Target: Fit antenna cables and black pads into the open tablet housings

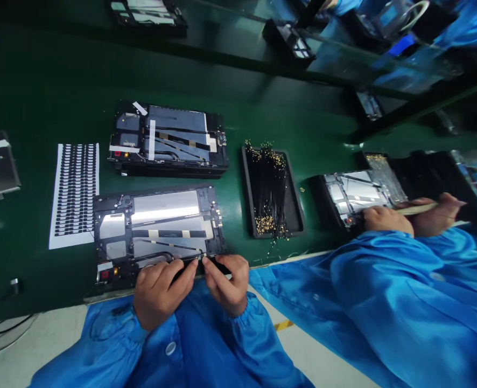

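- Grip of the left hand (163, 288): narrow, thumb and forefinger drawn close together at the near edge of an open device (166, 210); whether a small part is pinched there cannot be told.
- Grip of the right hand (228, 283): also narrow, its fingertips just beside the left ones at the same edge; what it may hold is too small to tell.
- The open device lies flat, directly beyond both hands, its silver panels and dark strips facing up, a small red square at its near left corner.
- Just beyond it sits a stack of similar devices (177, 132), the top one bearing white strips.
- To the left, a white sheet (77, 194) carries rows of small black pieces.
- To the right, a dark tray (297, 215) holds thin black cables (268, 186) with gold-coloured ends, some poking past the rim.
- All of this rests on a green surface (40, 108); a grey panel (0, 167) lies at the far left.
- Farther right, a co-worker in blue sleeves (395, 280) has both hands near another device (355, 188).
- Below the surface shows a pale floor (56, 334) with a yellow-and-dark stripe (282, 326).
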A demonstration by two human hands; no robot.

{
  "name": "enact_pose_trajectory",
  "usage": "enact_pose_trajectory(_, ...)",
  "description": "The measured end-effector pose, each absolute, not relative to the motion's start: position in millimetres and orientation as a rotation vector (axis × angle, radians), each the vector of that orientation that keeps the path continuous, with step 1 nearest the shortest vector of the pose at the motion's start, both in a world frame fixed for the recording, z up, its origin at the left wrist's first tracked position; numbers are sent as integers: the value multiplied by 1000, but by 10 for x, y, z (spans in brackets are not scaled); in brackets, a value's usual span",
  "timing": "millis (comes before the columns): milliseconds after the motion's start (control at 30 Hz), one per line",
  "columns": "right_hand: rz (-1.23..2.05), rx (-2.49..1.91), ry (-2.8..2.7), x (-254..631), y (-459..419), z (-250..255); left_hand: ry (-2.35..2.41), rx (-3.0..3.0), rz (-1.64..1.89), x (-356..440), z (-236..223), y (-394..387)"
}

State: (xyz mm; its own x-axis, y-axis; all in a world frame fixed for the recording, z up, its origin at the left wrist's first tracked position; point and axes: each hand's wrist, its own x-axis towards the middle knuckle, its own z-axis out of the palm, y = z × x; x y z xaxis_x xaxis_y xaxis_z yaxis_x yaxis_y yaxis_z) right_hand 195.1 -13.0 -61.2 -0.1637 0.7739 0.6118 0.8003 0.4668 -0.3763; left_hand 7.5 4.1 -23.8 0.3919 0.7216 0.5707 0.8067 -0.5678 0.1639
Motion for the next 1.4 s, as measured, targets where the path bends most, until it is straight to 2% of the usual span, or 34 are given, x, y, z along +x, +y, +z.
enact_pose_trajectory(367, 94, -1291, -1923, 2002, -116, -601, -1458, -2545, -944, 87, -256, 36)
enact_pose_trajectory(533, -41, -1295, -2098, 1989, -172, -536, -1512, -2598, -1028, -117, -120, -43)
enact_pose_trajectory(600, 59, -1361, -2037, 1978, -169, -479, -1624, -2464, -982, -296, -38, -64)
enact_pose_trajectory(700, 278, -1593, -1776, 1942, -84, -406, -2038, -2162, -865, -586, 6, -83)
enact_pose_trajectory(800, 351, -1724, -1668, 1884, 47, -387, -2317, -2148, -860, -783, -73, -116)
enact_pose_trajectory(933, 494, -1610, -1516, 1818, 57, -355, -2340, -2147, -1024, -851, -146, -236)
enact_pose_trajectory(1067, 638, -1536, -1409, 1846, -8, -191, -2287, -2088, -1172, -844, 64, -287)
enact_pose_trajectory(1233, 642, -1495, -1332, 1933, 632, 24, -2199, -2060, -1471, -853, 375, 419)
enact_pose_trajectory(1400, 613, -1497, -1300, 1940, 1707, -24, -2182, -2111, -1627, -885, 269, 1503)
